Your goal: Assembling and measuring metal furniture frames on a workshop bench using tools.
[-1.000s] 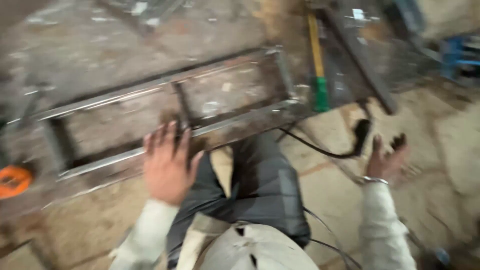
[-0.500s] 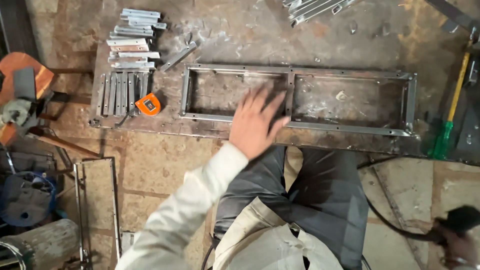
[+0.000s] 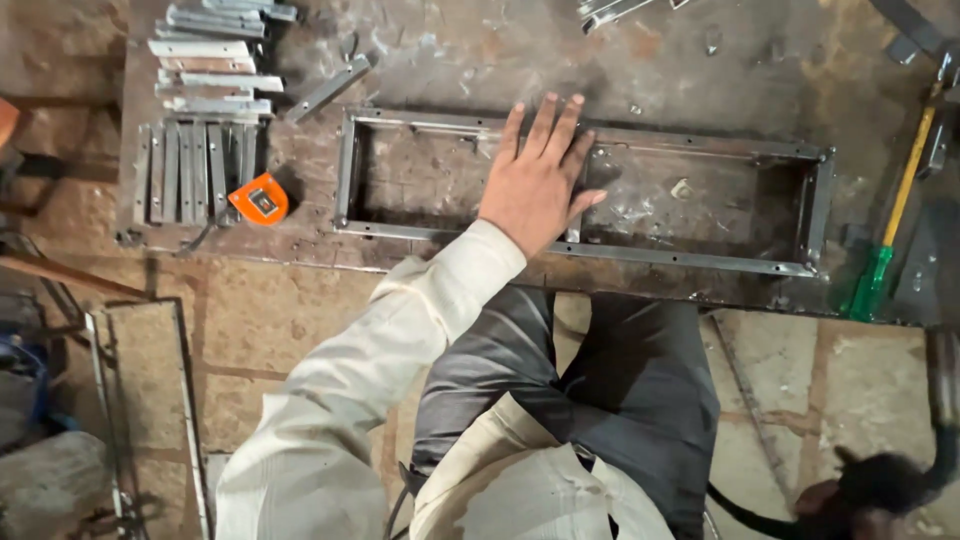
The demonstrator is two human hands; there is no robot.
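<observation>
Steel frame [image 3: 700, 262], one left hand [image 3: 535, 185] flat on it

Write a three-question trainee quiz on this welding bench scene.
1. True or false: the left hand lies flat and open on the metal frame.
2. Which lies left of the frame? A) orange tape measure B) a red bucket C) a paint can
3. What colour is the shaft of the hammer at the frame's right end?

Key: 1 true. 2 A. 3 yellow, with a green grip. The right hand, at the lower right, grips a dark tool.
</observation>
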